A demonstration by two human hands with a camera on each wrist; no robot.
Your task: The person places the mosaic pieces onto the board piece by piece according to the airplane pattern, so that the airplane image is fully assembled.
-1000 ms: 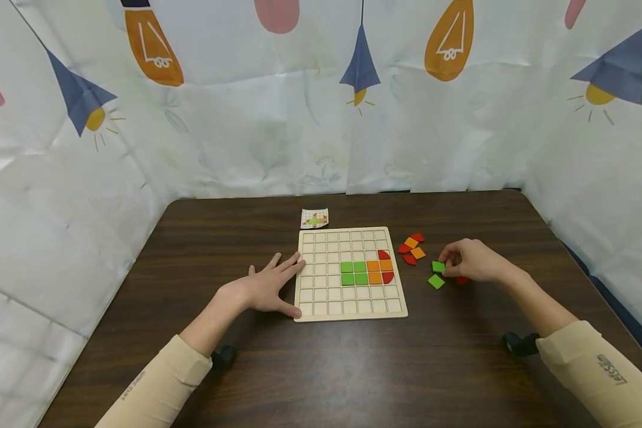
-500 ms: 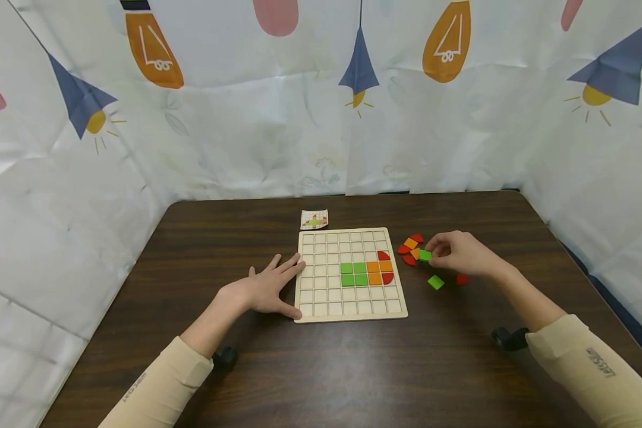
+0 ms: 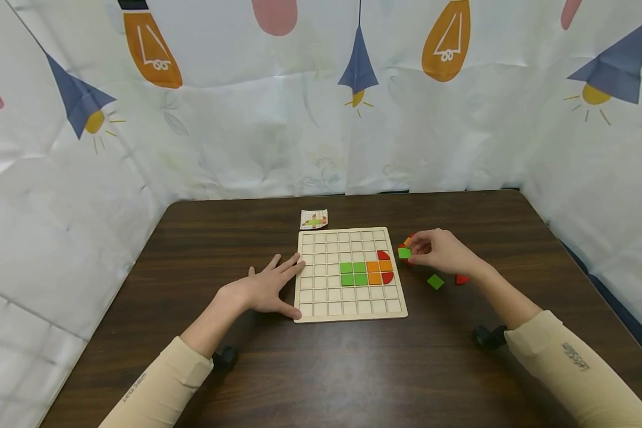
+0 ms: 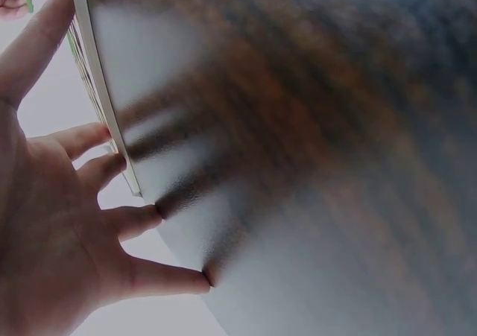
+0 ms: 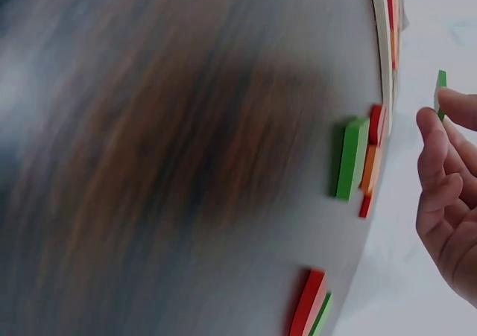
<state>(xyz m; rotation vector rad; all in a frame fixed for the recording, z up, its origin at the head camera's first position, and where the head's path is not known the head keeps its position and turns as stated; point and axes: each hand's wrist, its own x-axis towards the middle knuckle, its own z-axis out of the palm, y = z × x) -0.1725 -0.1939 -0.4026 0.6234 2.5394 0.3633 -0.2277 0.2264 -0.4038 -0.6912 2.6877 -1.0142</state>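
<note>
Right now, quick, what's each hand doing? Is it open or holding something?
Left hand: open, fingers spread, touching the grid board at its left edge.
Right hand: closed, pinching a green square tile.

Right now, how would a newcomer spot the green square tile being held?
On the dark brown wood-grain table, find the pale square grid board. Just right of it, the person's right hand pinches the green square tile, the only tile held off the table.
</note>
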